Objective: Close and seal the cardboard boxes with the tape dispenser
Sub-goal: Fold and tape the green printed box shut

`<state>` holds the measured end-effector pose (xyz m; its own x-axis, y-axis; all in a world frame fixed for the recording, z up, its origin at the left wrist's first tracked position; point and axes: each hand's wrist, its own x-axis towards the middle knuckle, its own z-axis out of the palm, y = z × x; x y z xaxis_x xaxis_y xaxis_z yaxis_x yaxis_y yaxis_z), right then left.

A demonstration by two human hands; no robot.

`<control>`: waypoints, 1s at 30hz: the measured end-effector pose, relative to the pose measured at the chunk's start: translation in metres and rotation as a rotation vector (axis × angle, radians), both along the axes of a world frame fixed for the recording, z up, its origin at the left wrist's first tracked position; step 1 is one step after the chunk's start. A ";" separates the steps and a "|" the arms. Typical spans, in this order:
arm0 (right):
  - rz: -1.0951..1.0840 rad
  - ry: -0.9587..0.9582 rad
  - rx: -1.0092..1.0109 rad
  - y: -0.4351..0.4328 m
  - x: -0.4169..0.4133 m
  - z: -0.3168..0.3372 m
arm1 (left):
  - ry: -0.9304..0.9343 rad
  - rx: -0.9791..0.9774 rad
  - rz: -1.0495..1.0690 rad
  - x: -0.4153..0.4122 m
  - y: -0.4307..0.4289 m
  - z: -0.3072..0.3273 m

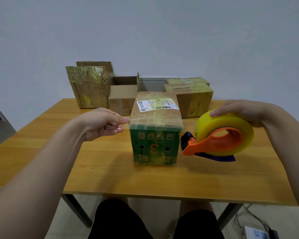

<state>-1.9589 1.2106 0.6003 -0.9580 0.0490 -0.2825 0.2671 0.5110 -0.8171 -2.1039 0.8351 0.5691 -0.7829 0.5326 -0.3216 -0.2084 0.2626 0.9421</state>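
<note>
- Green-sided taped cardboard box (pixel 154 145) stands mid-frame on wooden table (pixel 110 171)
- Left hand (pixel 102 124) pinches clear tape end (pixel 127 125) at its upper left edge
- Right hand (pixel 245 112) curls round orange dispenser with yellow tape roll (pixel 214 144), fingers through the core, just right of box

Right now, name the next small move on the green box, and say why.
Probably press the tape end down onto the green box with the left hand: its fingers pinch something clear at the box's upper left corner, a glossy strip seems to span its near top edge, and the right hand holds the tape dispenser off the right side.
</note>
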 end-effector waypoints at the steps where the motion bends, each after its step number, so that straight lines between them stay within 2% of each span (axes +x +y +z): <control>1: 0.011 -0.009 -0.005 0.000 -0.001 -0.002 | -0.011 0.003 -0.003 0.000 0.000 -0.001; 9: 0.060 -0.050 -0.019 0.000 -0.007 -0.014 | -0.175 0.050 -0.038 -0.006 -0.003 -0.020; 12: 0.068 -0.046 -0.012 -0.001 -0.009 -0.012 | -0.148 -0.047 -0.033 -0.002 -0.003 -0.014; 14: 0.069 -0.033 -0.004 0.000 -0.010 -0.012 | 0.016 -0.302 -0.035 0.001 0.000 0.003; 17: 0.063 0.005 -0.018 0.001 -0.008 -0.014 | 0.459 -0.768 -0.039 0.009 0.019 0.040; 19: 0.048 0.026 -0.025 0.002 -0.007 -0.016 | 0.765 -0.947 -0.043 0.021 0.045 0.061; 21: 0.033 0.037 -0.021 0.002 -0.008 -0.016 | 0.938 -0.882 -0.132 0.036 0.082 0.067; 24: 0.040 0.041 -0.020 0.002 -0.007 -0.019 | 0.976 -0.725 -0.244 0.046 0.144 0.039; 28: 0.041 0.076 -0.049 0.009 -0.005 -0.026 | 0.985 -0.962 -0.247 0.036 0.180 -0.007; 30: 0.016 0.084 -0.130 0.014 -0.003 -0.032 | 1.013 -0.984 -0.258 0.031 0.179 -0.013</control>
<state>-1.9621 1.2250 0.5680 -0.9789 0.0016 -0.2043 0.1876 0.4033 -0.8957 -2.0730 1.0136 0.5564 -0.8109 0.5851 -0.0087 0.5832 0.8094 0.0694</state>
